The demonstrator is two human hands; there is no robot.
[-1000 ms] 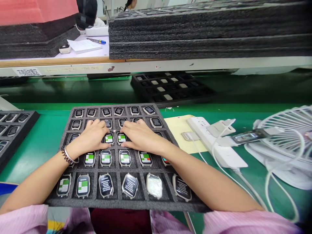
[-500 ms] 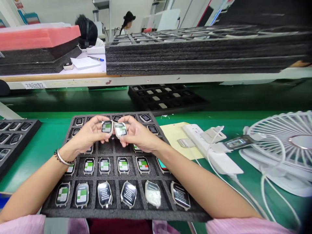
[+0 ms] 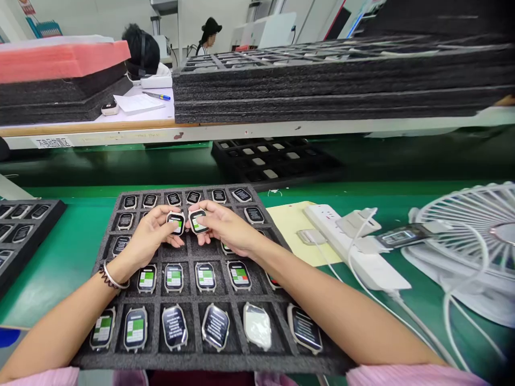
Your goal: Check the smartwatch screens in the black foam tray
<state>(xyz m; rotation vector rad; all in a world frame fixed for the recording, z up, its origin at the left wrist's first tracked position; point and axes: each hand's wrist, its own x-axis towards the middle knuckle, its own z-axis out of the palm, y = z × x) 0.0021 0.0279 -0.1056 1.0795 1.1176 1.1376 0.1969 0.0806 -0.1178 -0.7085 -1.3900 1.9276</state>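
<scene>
Left hand (image 3: 151, 236) pinches one watch body (image 3: 176, 222) between thumb and fingers, lifted just above the foam tray (image 3: 105, 236). Right hand (image 3: 225, 228) grips a second watch body (image 3: 197, 221) the same way, fingers clamped on its edges. The two watches sit side by side, almost touching, screens up and lit green and white, over the tray's third row from the far edge. Empty pockets lie right under them. Tray rows at 6 o'clock of the hands hold more watches, some with green screens, some dark. A bracelet (image 3: 109, 273) is on the left wrist. At 3 o'clock of the tray: yellow paper (image 3: 287, 225), white power strip (image 3: 350, 244) with cables, white fan (image 3: 470, 236). At 9 o'clock, another tray (image 3: 24, 222). At 12 o'clock, a shelf with stacked foam sheets (image 3: 330, 86).
</scene>
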